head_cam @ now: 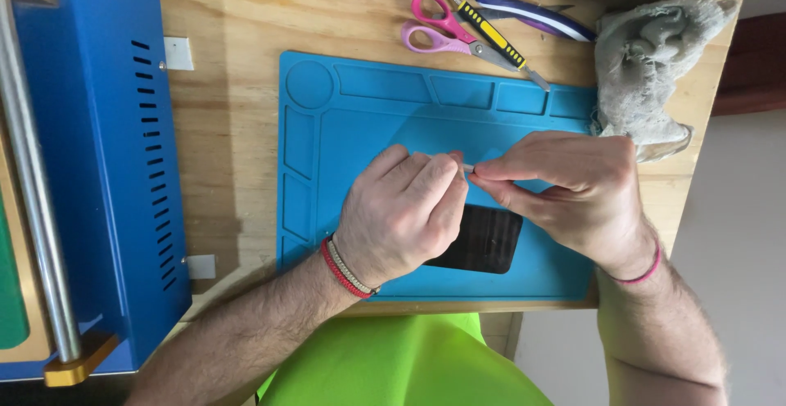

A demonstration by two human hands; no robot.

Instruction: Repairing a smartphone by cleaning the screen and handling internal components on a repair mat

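My left hand (405, 214) and my right hand (569, 189) meet over a blue work mat (360, 119). Between their fingertips they pinch a small pale thin piece (468, 167); what it is cannot be told. Under both hands a black phone (487, 242) lies flat on the mat, partly hidden by my left knuckles. My left wrist wears red and beaded bands, my right wrist a pink band.
A blue metal machine (106, 169) with vent slots and a steel roller stands at the left. Behind the mat lie pink scissors (438, 29), a yellow-black tool (495, 38) and a purple-white brush (508, 1). A grey rag (647, 62) sits at the right table edge.
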